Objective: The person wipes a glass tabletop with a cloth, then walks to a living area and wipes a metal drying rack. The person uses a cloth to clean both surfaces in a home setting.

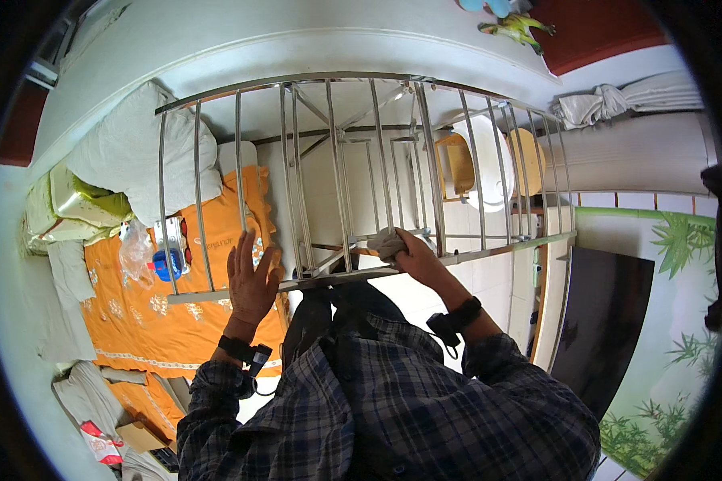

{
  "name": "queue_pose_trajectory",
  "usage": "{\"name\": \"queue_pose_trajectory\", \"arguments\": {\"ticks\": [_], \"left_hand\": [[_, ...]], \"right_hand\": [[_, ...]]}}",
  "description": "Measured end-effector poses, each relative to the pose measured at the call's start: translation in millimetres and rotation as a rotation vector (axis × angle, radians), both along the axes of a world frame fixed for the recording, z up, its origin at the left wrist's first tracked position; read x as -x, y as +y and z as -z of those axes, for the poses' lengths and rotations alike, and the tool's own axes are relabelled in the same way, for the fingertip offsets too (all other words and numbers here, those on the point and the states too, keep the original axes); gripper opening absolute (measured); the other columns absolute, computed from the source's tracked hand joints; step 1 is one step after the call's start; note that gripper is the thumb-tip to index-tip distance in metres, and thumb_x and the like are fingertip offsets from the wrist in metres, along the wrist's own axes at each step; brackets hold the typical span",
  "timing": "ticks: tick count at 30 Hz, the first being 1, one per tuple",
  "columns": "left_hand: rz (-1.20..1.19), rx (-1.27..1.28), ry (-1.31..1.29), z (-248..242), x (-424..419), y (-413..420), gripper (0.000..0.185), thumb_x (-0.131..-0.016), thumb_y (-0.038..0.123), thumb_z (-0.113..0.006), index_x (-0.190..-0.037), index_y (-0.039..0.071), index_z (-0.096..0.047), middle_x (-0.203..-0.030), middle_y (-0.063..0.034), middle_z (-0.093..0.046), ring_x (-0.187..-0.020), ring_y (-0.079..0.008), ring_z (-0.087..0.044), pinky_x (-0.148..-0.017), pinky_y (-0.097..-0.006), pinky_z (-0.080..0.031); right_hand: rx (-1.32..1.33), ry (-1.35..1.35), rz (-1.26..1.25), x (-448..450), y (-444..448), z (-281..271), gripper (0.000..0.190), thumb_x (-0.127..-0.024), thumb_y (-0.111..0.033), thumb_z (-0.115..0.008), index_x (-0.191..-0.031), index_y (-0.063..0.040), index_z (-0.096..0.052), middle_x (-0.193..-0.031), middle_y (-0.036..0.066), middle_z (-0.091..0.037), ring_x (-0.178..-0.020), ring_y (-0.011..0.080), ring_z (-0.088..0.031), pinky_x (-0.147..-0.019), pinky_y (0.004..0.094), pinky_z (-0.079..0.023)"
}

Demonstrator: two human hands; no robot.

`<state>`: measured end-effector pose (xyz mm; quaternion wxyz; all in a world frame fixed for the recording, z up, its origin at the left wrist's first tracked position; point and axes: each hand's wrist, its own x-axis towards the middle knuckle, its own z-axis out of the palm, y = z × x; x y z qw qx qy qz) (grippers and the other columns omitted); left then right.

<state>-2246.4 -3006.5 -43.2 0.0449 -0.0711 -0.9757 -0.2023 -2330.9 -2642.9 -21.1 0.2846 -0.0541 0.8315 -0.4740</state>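
A metal drying rack [361,279] with many thin parallel bars stretches across the view in front of me, its near rail close to my body. My right hand [418,258] grips a bunched grey cloth [388,243] at the rack's bars, just above the near rail. To the left, my left hand [251,282] lies over the near rail with its fingers extended and holds nothing. Whether its palm presses on the metal is hidden. Both wrists carry black strapped devices.
At left, a bed with an orange cover [138,330] holds a grey pillow [138,150], a clear plastic bag [135,252] and a blue item [166,264]. Beyond the bars are a white basin [487,162] and a yellow stool [526,162]. A black television [601,324] stands right.
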Motion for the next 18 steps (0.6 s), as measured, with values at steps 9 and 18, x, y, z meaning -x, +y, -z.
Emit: {"name": "queue_pose_trajectory", "arguments": {"ticks": [9,18], "left_hand": [[-0.336,-0.131,-0.257,11,5,10,0.074,-0.094,0.020,-0.061,-0.157,0.004,-0.025,-0.145,-0.0250,-0.048,-0.111,-0.0409,-0.064,-0.084,-0.0469,-0.054],[-0.322,-0.100,-0.179,12,5,12,0.072,-0.094,0.014,-0.058,-0.157,0.003,-0.022,-0.127,-0.0170,-0.060,-0.095,-0.0296,-0.070,-0.073,-0.0433,-0.057]], "right_hand": [[-0.210,0.109,-0.007,58,-13,42,0.028,-0.089,-0.010,-0.061,-0.110,0.006,-0.051,-0.101,0.026,-0.063,-0.095,0.0407,-0.065,-0.083,0.0463,-0.053],[-0.078,0.084,0.049,237,-43,84,0.031,-0.092,-0.021,-0.056,-0.107,0.005,-0.064,-0.097,0.024,-0.066,-0.095,0.0365,-0.066,-0.079,0.0475,-0.053]]}}
